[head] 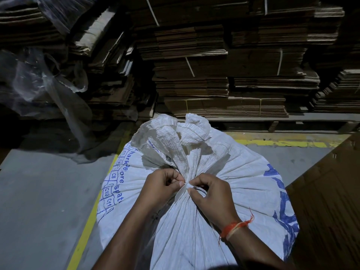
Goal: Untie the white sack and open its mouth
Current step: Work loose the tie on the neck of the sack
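Left hand [162,185], fingers curled, pinches the white tie [180,193] at the gathered neck of the white sack [243,184]; right hand [211,193], at 3 o'clock of the knot, pinches the same tie; the sack's bunched mouth [175,137] rises at 12 o'clock of both grips, still tied

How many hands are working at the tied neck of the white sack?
2. The left hand pinches the tie strip on the left of the white sack neck; the right hand pinches it from the right.

both hands [163,187] pinching tie [181,192], white sack [224,164] neck
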Motion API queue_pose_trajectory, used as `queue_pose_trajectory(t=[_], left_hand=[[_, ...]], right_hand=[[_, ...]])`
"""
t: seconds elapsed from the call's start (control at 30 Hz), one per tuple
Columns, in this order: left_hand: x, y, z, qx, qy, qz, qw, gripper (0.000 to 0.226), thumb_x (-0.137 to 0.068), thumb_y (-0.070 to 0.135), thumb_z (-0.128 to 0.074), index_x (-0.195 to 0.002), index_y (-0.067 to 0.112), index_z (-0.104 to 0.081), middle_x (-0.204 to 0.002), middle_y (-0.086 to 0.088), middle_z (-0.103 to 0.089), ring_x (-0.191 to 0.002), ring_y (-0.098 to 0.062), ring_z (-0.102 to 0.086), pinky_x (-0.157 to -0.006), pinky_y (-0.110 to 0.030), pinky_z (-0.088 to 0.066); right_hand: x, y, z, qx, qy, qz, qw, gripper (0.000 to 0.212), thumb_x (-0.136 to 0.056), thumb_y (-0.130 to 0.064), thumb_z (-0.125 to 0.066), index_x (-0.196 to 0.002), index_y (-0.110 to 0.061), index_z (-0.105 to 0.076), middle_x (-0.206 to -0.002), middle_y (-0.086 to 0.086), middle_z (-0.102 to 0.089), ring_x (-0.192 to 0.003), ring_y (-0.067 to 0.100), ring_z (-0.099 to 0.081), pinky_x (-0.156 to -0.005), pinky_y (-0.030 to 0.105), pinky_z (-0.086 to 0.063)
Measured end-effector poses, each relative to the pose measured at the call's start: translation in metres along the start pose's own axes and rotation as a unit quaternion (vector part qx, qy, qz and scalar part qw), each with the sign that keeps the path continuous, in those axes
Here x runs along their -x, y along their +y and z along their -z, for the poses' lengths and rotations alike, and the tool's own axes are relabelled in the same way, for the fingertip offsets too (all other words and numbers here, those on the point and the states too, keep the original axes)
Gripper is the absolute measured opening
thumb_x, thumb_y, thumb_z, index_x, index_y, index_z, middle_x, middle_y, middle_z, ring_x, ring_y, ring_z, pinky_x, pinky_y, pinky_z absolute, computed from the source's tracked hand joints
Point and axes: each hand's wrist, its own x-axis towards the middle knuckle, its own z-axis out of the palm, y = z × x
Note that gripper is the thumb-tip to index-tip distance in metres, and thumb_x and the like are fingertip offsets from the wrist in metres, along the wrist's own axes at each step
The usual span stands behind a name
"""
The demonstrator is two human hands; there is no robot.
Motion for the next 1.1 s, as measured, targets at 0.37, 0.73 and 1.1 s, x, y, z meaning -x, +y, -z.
queue_pose_trajectory(t=[0.37, 0.73, 1.1], left_hand=[[0.013, 0.014, 0.004, 0.076, -0.032, 0.011, 0.997, 0.025, -0.085, 0.036, -0.08, -0.09, 0.012, -0.074, -0.074, -0.011, -0.068, -0.067, -0.012, -0.059, -0.062, -0.026, -0.049], [0.014, 0.015, 0.005, -0.004, 0.003, -0.017, 1.0, 0.01, -0.072, 0.024, -0.077, -0.08, 0.018, -0.076, -0.064, 0.01, -0.07, -0.057, -0.003, -0.059, -0.06, -0.021, -0.051], [0.013, 0.014, 0.003, -0.037, 0.014, -0.028, 0.999, 0.01, -0.078, 0.011, -0.083, -0.077, 0.017, -0.076, -0.064, 0.008, -0.072, -0.056, -0.001, -0.061, -0.058, -0.018, -0.049]], right_hand=[[-0.001, 0.0, 0.001, 0.001, -0.004, 0.001, 1.0, 0.009, -0.08, -0.016, -0.081, -0.08, -0.022, -0.074, -0.08, -0.011, -0.075, -0.083, 0.005, -0.073, -0.075, 0.027, -0.059], [0.0, -0.001, 0.006, 0.039, 0.007, 0.028, 0.999, 0.019, -0.075, -0.022, -0.085, -0.072, -0.023, -0.067, -0.076, -0.009, -0.067, -0.077, 0.01, -0.068, -0.067, 0.023, -0.055], [-0.003, -0.002, 0.012, 0.055, -0.016, 0.028, 0.998, 0.017, -0.071, -0.01, -0.082, -0.064, -0.02, -0.07, -0.084, -0.009, -0.069, -0.081, 0.005, -0.069, -0.071, 0.02, -0.054]])
